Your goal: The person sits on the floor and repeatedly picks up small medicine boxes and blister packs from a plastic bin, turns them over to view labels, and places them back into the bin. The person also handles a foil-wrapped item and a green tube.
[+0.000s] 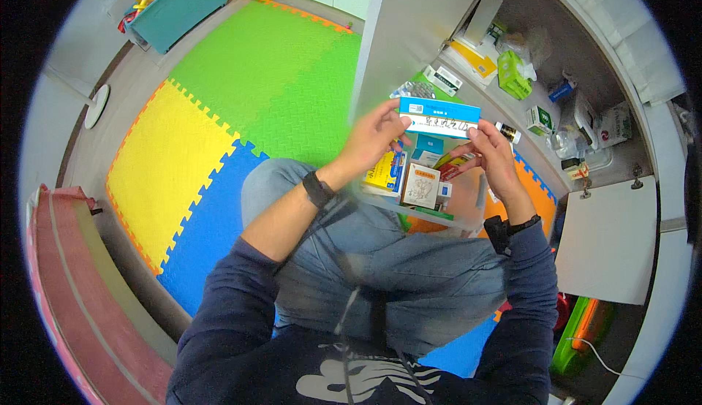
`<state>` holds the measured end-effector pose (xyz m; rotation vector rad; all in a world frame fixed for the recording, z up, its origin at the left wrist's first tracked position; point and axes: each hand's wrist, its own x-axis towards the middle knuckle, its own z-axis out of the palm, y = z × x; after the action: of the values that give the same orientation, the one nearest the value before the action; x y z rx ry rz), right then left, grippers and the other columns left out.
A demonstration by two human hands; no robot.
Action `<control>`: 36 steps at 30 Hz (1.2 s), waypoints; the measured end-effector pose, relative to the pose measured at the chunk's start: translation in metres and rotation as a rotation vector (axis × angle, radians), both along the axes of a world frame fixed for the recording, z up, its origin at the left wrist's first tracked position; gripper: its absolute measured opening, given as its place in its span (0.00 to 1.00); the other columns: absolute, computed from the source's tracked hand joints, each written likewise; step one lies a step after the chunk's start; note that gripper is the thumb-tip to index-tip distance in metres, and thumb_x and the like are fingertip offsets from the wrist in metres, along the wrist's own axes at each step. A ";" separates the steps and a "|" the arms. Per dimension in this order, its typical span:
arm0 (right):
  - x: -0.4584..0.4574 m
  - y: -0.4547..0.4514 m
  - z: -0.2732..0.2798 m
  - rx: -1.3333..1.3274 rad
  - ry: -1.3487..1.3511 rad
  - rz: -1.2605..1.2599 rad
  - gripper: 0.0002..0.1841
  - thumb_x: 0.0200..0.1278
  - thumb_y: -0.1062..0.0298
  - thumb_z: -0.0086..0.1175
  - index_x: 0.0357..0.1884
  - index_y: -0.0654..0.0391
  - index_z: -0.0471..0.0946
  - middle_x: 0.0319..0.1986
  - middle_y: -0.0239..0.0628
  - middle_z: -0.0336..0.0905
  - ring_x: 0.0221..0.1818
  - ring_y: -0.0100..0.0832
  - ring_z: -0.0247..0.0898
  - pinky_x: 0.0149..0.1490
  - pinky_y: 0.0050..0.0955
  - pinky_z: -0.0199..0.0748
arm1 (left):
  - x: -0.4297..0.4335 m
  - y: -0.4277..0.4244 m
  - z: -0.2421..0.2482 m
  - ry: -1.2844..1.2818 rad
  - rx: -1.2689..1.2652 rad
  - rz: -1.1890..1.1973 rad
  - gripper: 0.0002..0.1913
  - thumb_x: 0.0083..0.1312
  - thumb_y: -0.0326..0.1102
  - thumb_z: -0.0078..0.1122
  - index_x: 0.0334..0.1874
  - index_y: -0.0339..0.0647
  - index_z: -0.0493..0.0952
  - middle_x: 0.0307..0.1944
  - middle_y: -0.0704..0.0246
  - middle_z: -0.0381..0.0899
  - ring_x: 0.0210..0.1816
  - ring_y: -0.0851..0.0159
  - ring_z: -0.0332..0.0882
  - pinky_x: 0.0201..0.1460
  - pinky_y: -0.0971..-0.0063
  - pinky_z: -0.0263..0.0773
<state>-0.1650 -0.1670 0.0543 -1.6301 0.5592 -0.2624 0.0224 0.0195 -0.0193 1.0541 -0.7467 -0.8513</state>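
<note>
A long blue and white medicine box [440,115] is held up between both hands, with handwriting on its white face. My left hand [378,131] grips its left end between thumb and fingers. At the right end, my right hand [491,150] pinches the box the same way. Below them a clear plastic bin [463,199] stands before my crossed legs. Inside it are a yellow and blue box [384,172], a white box with a line drawing [421,184], a blue and white carton [428,150] and a red and yellow box [456,165].
An open cabinet on the right holds a green tissue pack [514,75], a green and white carton [539,120] and plastic bags. A dark bottle with a white cap [508,132] lies nearby. The lowered cabinet door [607,240] is at right. Coloured foam mats [181,169] cover the floor.
</note>
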 end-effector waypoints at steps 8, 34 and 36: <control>-0.011 -0.010 -0.038 0.008 -0.017 -0.041 0.20 0.79 0.56 0.53 0.60 0.63 0.75 0.46 0.45 0.87 0.37 0.28 0.84 0.33 0.23 0.83 | 0.001 -0.003 -0.007 -0.016 0.036 0.049 0.32 0.78 0.40 0.61 0.77 0.29 0.62 0.41 0.67 0.79 0.37 0.71 0.83 0.38 0.78 0.78; -0.027 -0.021 -0.046 0.097 -0.125 0.012 0.24 0.83 0.44 0.44 0.53 0.59 0.76 0.38 0.42 0.86 0.35 0.26 0.83 0.35 0.21 0.77 | -0.006 -0.007 -0.003 -0.125 -0.001 0.014 0.27 0.80 0.34 0.56 0.78 0.34 0.65 0.45 0.67 0.83 0.36 0.72 0.82 0.41 0.76 0.80; -0.027 -0.020 -0.046 0.108 -0.145 0.006 0.26 0.83 0.42 0.42 0.53 0.58 0.76 0.39 0.43 0.86 0.36 0.26 0.83 0.35 0.21 0.78 | -0.006 -0.007 -0.003 -0.140 0.018 -0.006 0.28 0.79 0.32 0.57 0.79 0.36 0.64 0.46 0.66 0.83 0.38 0.72 0.82 0.42 0.77 0.80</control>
<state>-0.1924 -0.1872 0.0082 -1.4945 0.4504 -0.3371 0.0160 0.0129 -0.0219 1.1359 -0.8615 -0.7967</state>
